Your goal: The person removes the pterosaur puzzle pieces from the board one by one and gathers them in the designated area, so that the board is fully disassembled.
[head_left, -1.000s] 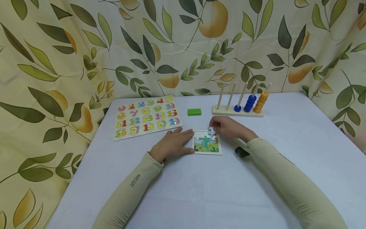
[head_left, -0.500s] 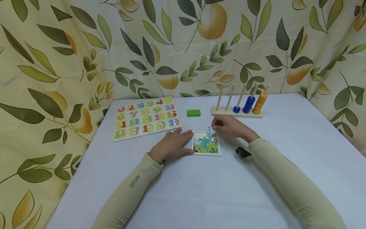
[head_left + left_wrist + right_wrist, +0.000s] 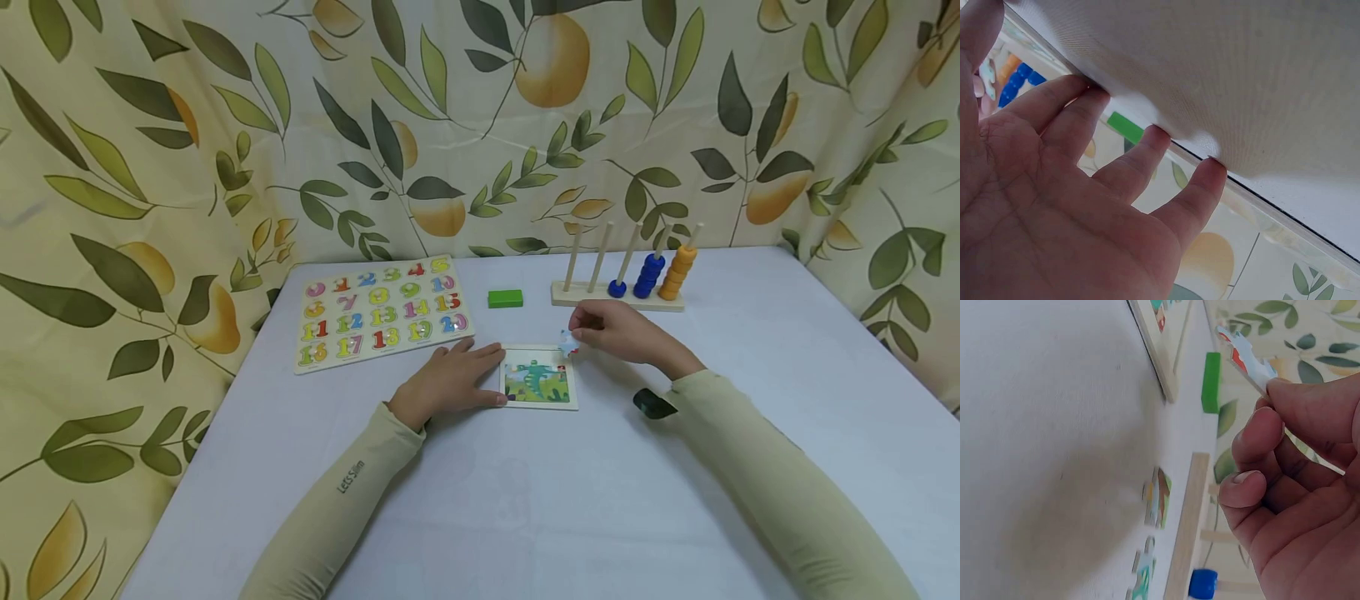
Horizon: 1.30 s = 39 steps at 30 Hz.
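A small framed jigsaw puzzle with a green dinosaur picture lies flat on the table in the head view. At its left side rests my left hand, fingers spread and fairly straight, thumb and fingertips at the frame's edge. My right hand is raised by the puzzle's far right corner. Between its thumb and index finger it pinches a jigsaw piece, light blue and white with a bit of red, shown tilted in the right wrist view. The upper strip of the puzzle frame shows pale, bare backing.
Two loose jigsaw pieces, one brown and green and one teal, lie near the wooden bead stacker. Behind the puzzle is a green block. A number board lies at the back left. A dark object shows under the right wrist.
My right hand has drawn the jigsaw piece from over the puzzle's upper right area toward the right, and the piece has turned. My left hand stays at the puzzle's left edge.
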Each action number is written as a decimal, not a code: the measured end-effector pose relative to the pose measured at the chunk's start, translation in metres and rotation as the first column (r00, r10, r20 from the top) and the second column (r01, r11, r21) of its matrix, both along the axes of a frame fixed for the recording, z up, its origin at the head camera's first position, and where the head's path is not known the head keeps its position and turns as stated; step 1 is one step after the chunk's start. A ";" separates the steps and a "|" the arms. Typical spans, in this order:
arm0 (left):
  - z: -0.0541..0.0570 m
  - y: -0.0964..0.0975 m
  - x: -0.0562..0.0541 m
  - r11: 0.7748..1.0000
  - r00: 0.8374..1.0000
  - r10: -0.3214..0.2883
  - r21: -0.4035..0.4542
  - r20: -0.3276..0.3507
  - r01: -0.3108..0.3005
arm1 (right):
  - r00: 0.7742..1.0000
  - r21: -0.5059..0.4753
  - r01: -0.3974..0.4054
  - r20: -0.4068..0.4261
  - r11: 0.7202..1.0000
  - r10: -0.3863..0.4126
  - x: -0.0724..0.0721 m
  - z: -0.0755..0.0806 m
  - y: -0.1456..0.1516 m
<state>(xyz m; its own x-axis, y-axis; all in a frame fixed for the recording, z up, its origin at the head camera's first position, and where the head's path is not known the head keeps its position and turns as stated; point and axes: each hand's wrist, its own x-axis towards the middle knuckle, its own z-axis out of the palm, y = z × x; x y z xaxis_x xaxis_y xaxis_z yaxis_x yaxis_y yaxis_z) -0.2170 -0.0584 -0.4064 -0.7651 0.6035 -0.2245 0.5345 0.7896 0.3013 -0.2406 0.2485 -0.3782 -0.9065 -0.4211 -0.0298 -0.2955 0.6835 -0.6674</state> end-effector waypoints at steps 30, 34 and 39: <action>0.000 0.000 -0.001 1.000 1.000 0.008 -0.006 0.010 -0.008 | 0.982 0.035 0.176 0.055 0.984 -0.178 0.011 0.002 0.087; 0.000 0.001 0.000 1.000 1.000 0.004 -0.004 0.016 -0.004 | 0.975 0.050 0.206 0.079 0.977 -0.209 0.010 0.000 0.095; 0.000 0.001 0.000 1.000 1.000 0.006 -0.013 0.012 -0.006 | 0.968 0.062 0.229 0.089 0.971 -0.234 0.009 -0.003 0.104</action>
